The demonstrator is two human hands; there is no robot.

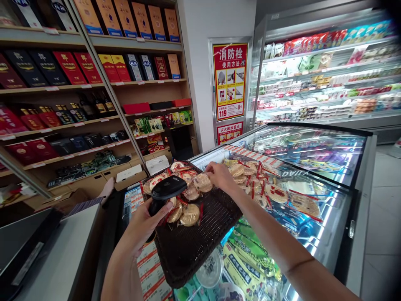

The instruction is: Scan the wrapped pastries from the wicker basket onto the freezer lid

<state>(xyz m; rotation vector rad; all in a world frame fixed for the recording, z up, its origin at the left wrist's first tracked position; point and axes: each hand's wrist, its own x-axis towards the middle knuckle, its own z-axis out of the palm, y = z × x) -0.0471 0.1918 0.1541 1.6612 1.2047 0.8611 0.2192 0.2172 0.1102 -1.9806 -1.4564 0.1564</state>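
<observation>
Left hand [144, 223]: curled closed about the grip of a black scanner [169, 187]. Right hand [220, 176]: fingers drawn together at the edge of a wrapped biscuit [203, 183]; firm hold cannot be confirmed. Beneath both, a woven tray [200, 236]: the low scanner could knock its piled packets. Right of the right hand, loose packets [276, 193] crowd slick freezer glass [310, 146]; a forearm brush could slide them.
</observation>
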